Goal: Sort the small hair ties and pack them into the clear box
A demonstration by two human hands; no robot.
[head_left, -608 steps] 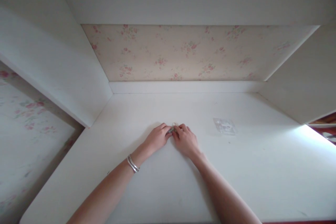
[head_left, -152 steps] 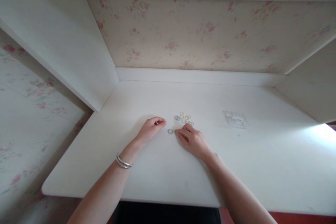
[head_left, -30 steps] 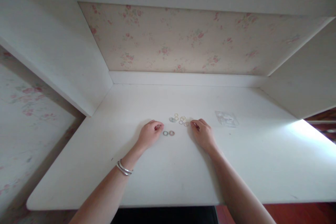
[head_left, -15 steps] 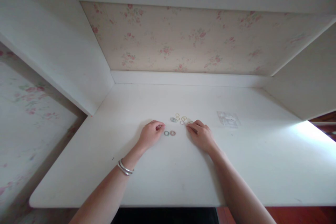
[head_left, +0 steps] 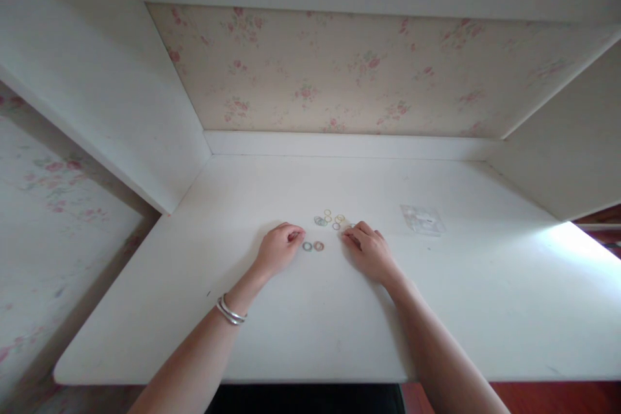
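My left hand (head_left: 280,248) rests on the white desk with its thumb and fingers pressed together; anything between them is too small to make out. Right beside its fingertips lies a greenish ring (head_left: 307,246), with a reddish ring (head_left: 319,246) just to the right. My right hand (head_left: 369,249) is closed in a pinch at the near right side of a loose group of small rings, and what its fingertips hold is hidden. In that group are pale grey rings (head_left: 320,221), yellow rings (head_left: 328,213) and a darker ring (head_left: 336,226). The fingers partly cover more rings.
A clear plastic bag (head_left: 422,220) lies on the desk (head_left: 291,343) to the right of my right hand. White side panels and a low back ledge (head_left: 349,144) enclose the desk. Bright light falls on the right side.
My right hand has moved slightly left along the near side of the ring group, its fingers pinched lower. My left hand stays put. Earlier, only one ring lay apart; now a greenish and a reddish ring do.
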